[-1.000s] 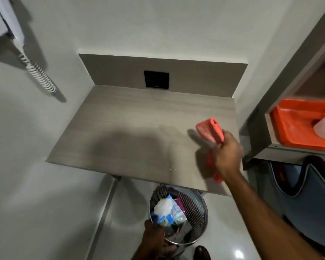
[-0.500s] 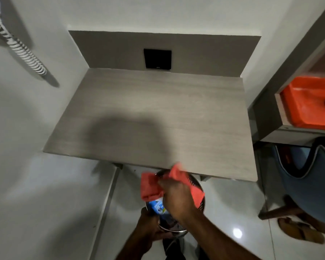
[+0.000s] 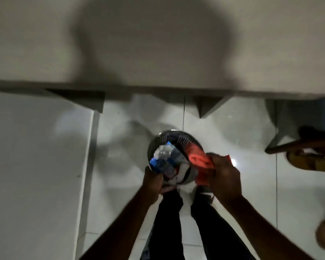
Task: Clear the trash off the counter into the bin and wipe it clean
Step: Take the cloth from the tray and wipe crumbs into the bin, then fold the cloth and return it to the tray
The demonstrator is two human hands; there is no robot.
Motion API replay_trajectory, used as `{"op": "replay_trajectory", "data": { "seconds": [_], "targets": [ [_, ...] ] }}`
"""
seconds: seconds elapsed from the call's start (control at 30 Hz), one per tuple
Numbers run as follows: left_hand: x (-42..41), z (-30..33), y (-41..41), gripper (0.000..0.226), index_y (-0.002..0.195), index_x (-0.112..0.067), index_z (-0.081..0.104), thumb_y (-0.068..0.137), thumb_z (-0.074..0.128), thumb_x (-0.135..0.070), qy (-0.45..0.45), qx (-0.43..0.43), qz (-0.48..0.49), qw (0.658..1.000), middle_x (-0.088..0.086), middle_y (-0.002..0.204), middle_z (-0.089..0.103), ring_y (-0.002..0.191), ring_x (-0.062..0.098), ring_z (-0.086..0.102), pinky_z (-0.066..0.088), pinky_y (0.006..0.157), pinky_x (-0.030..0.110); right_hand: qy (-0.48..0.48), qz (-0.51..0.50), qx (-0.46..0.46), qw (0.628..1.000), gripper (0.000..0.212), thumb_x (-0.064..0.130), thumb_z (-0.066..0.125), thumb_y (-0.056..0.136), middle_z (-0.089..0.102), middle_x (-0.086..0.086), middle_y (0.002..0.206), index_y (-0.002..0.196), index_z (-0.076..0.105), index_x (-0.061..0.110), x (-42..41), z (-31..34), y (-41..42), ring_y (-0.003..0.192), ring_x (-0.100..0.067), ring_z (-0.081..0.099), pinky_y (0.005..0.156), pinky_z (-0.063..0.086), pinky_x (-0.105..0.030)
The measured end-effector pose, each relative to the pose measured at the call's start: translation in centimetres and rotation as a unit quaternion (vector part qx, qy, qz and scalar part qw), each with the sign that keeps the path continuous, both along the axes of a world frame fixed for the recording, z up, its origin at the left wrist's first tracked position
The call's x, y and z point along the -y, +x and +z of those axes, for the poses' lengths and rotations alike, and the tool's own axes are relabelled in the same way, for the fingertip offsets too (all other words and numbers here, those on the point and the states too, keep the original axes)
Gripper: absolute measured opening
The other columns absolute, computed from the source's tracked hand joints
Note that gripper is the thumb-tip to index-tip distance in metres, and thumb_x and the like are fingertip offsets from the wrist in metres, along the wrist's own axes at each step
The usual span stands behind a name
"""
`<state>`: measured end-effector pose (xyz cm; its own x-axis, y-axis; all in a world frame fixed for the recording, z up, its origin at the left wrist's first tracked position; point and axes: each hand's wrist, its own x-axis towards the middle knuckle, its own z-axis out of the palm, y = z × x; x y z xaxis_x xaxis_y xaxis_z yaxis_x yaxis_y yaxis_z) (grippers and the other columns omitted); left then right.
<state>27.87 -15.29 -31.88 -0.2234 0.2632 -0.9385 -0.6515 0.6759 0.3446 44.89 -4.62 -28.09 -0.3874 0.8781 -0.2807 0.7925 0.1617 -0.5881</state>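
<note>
While your left hand (image 3: pixel 154 182) grips the bin (image 3: pixel 178 136) below the counter (image 3: pixel 158 44), your right hand (image 3: pixel 225 178) clutches the cloth (image 3: pixel 199 158) at its rim.

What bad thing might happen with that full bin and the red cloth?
1. The round metal mesh bin is heaped high, so the clear plastic bottle with the blue label could roll out onto the floor.
2. The right hand holds the red cloth over the rim; it might drop in with the trash.
3. The left hand has only the rim in its grip, so the bin may tip.
</note>
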Motion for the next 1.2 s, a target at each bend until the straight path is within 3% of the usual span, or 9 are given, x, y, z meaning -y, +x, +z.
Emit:
{"op": "replay_trajectory", "data": {
  "seconds": [0.2,0.37,0.47,0.6,0.7,0.83,0.97,1.07,1.2],
  "targets": [
    [-2.4,-11.6,1.8,0.023,0.120,-0.017,0.058,0.101,0.045,-0.013,-0.002,0.002,0.024,1.000,0.022,0.123,0.065,0.096,0.040,0.068,0.062,0.051,0.043,-0.174,-0.057,-0.105,0.977,0.024,0.024,0.059,0.086,0.074,0.007,0.100,0.105,0.062,0.040,-1.8,-9.5,2.2,0.089,-0.019,0.074,0.072,0.063,-0.041],
    [-5.2,-16.5,2.7,0.039,0.116,-0.023,0.059,0.091,0.041,0.001,-0.001,0.008,-0.014,1.000,0.021,0.122,0.067,0.096,0.039,0.069,0.061,0.074,0.055,-0.003,-0.017,-0.025,1.000,0.038,0.012,0.068,0.083,0.068,0.017,0.083,0.108,0.051,0.033,-3.1,-12.5,3.6,0.082,0.000,0.061,0.073,0.039,0.005],
    [-5.9,-17.5,2.5,0.039,0.126,-0.020,0.056,0.092,0.047,-0.003,-0.007,0.009,-0.075,0.997,0.015,0.121,0.069,0.090,0.030,0.070,0.061,0.069,0.046,-0.023,0.013,0.008,1.000,0.039,0.007,0.070,0.085,0.071,0.000,0.107,0.118,0.057,0.024,-3.3,-13.4,3.5,0.096,-0.016,0.065,0.083,0.048,-0.018],
    [-7.5,-14.6,0.5,0.030,0.124,-0.003,0.054,0.098,0.053,-0.019,-0.060,0.004,-0.205,0.977,0.016,0.114,0.061,0.078,0.028,0.065,0.059,0.078,0.052,-0.004,-0.002,-0.016,1.000,0.041,0.003,0.055,0.085,0.069,-0.014,0.113,0.125,0.057,0.006,-2.6,-11.6,1.6,0.103,-0.028,0.064,0.087,0.043,-0.019],
    [-10.6,-8.2,-0.6,0.068,0.135,-0.010,0.049,0.094,0.039,-0.063,-0.092,0.020,-0.293,0.951,0.022,0.126,0.061,0.100,0.043,0.067,0.058,0.075,0.043,-0.025,0.000,-0.031,0.999,0.049,0.005,0.044,0.084,0.066,-0.015,0.119,0.132,0.054,0.003,-2.1,-7.8,0.0,0.106,-0.031,0.063,0.090,0.056,-0.040],
    [-13.4,4.9,-1.0,0.041,0.099,-0.020,0.071,0.083,0.060,-0.057,0.052,-0.017,-0.346,0.937,0.005,0.082,0.079,0.073,0.024,0.078,0.063,0.056,0.032,0.093,0.056,-0.049,0.993,0.055,-0.020,0.044,0.072,0.062,-0.032,0.127,0.125,0.059,-0.015,0.4,1.3,-1.1,0.120,-0.047,0.059,0.098,0.049,-0.062],
    [-13.1,18.3,-0.9,0.020,0.088,-0.023,0.059,0.073,0.072,-0.022,0.199,-0.181,-0.469,0.841,-0.005,0.080,0.062,0.066,0.007,0.059,0.051,0.057,0.025,0.166,0.153,-0.031,0.974,0.059,-0.010,0.032,0.073,0.050,-0.032,0.139,0.127,0.057,-0.015,2.9,11.8,-0.1,0.129,-0.047,0.050,0.098,0.050,-0.060],
    [-13.3,28.4,-0.9,0.026,0.097,-0.022,0.058,0.075,0.071,-0.020,0.271,-0.230,-0.548,0.757,-0.006,0.083,0.060,0.072,0.012,0.055,0.053,0.071,0.039,0.166,0.142,-0.085,0.972,0.060,0.007,0.056,0.085,0.034,-0.026,0.153,0.141,0.044,-0.006,3.5,19.2,1.4,0.143,-0.037,0.037,0.108,0.044,-0.051],
    [-15.9,40.7,-1.0,0.034,0.107,-0.016,0.059,0.078,0.077,-0.010,0.386,-0.252,-0.627,0.628,-0.010,0.084,0.059,0.072,0.004,0.054,0.046,0.071,0.026,0.200,0.065,-0.209,0.955,0.064,0.043,0.074,0.082,0.036,-0.032,0.145,0.126,0.041,0.011,1.9,28.2,2.6,0.140,-0.034,0.039,0.111,0.040,-0.035]
  ]
}}
